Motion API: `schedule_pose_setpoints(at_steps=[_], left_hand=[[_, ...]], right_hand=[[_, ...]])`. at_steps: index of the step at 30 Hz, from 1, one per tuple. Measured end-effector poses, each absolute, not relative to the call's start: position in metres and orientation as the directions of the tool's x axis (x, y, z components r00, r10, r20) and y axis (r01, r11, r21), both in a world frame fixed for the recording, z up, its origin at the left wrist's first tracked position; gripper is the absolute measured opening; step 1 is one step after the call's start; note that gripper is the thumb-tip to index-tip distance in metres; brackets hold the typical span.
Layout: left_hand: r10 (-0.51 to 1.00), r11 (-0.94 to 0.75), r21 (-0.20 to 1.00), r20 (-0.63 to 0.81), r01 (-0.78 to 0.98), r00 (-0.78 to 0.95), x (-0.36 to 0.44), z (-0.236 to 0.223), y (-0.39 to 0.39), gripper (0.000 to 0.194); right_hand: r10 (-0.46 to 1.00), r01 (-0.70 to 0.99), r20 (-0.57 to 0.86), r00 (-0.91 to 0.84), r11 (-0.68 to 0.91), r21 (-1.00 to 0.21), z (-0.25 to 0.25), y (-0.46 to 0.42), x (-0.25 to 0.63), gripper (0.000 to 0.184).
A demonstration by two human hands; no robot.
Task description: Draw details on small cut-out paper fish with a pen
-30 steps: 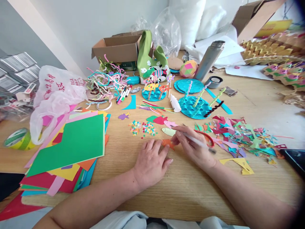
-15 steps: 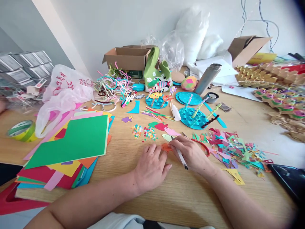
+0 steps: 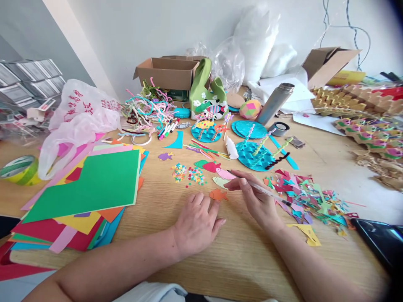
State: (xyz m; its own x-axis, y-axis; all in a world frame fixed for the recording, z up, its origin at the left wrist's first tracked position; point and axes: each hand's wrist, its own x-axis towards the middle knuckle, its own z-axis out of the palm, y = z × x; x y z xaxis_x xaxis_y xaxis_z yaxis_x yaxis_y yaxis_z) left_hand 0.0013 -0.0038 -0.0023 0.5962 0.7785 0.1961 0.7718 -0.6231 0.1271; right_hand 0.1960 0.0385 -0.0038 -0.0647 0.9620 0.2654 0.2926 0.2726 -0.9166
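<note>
My left hand (image 3: 197, 222) lies palm down on the wooden table, fingers stretched out, with one fingertip at the lower edge of an orange paper fish (image 3: 218, 194). My right hand (image 3: 256, 203) is closed around a slim pen (image 3: 267, 191). It hovers just right of the orange fish, the pen's tip pointing left and its back end to the right. Above the orange fish lie a pale green paper fish (image 3: 219, 182), a pink one (image 3: 224, 173), a red one (image 3: 210, 167) and a green one (image 3: 200, 164). The pale green fish is partly near my right fingertips.
Coloured paper sheets (image 3: 85, 184) are stacked at left beside yellow-green tape (image 3: 19, 170). Confetti dots (image 3: 195, 176) and a purple fish (image 3: 165, 156) lie mid-table. A white glue bottle (image 3: 231, 148) and blue discs with pipe cleaners (image 3: 255, 156) stand behind; paper scraps (image 3: 315, 197) spread at right.
My right hand has lifted off the orange fish and turned the pen so it points left. More of the orange fish now shows. My left hand stays nearly in place.
</note>
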Motion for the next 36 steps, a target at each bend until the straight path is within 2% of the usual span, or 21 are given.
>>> schedule_pose_setpoints(at_steps=[5,12,16,21,27,29,31,33,34,36], left_hand=[[0.764,-0.642,0.125,0.193,0.757,0.616,0.001,-0.006,-0.002,0.046],[0.74,-0.671,0.152,0.197,0.726,0.643,0.001,-0.006,-0.002,0.039],[0.605,-0.796,0.253,0.284,0.55,0.744,0.0,-0.005,-0.005,0.031],[0.495,-0.868,0.258,0.379,0.424,0.782,-0.001,-0.008,-0.007,0.037],[0.577,-0.816,0.2,0.335,0.542,0.745,-0.001,-0.008,-0.009,0.036],[0.559,-0.826,0.277,0.295,0.491,0.775,0.001,-0.007,-0.012,0.035],[0.458,-0.834,0.454,0.255,0.312,0.852,0.003,-0.007,-0.017,0.035],[0.368,-0.772,0.619,0.251,0.144,0.896,0.005,-0.007,-0.021,0.029],[0.362,-0.769,0.628,0.275,0.119,0.891,0.005,-0.008,-0.022,0.029],[0.47,-0.811,0.521,0.305,0.268,0.828,0.005,-0.007,-0.023,0.032]], right_hand=[[0.931,0.355,0.362,-0.057,0.358,-0.864,-0.006,0.038,0.196,0.03],[0.911,0.311,0.404,-0.082,0.408,-0.858,-0.011,0.036,0.194,0.021],[0.908,0.34,0.414,-0.068,0.411,-0.846,-0.011,0.035,0.195,0.022],[0.892,0.383,0.444,-0.078,0.438,-0.813,-0.004,0.033,0.195,0.021],[0.873,0.414,0.476,-0.104,0.474,-0.777,0.0,0.034,0.194,0.018],[0.875,0.408,0.476,-0.095,0.47,-0.783,-0.001,0.034,0.195,0.017],[0.88,0.391,0.468,-0.081,0.46,-0.797,-0.002,0.034,0.195,0.017],[0.895,0.349,0.442,-0.065,0.435,-0.83,-0.003,0.034,0.195,0.019],[0.902,0.319,0.429,-0.055,0.423,-0.848,-0.003,0.034,0.194,0.021],[0.926,0.227,0.377,-0.023,0.372,-0.9,-0.004,0.034,0.192,0.026]])
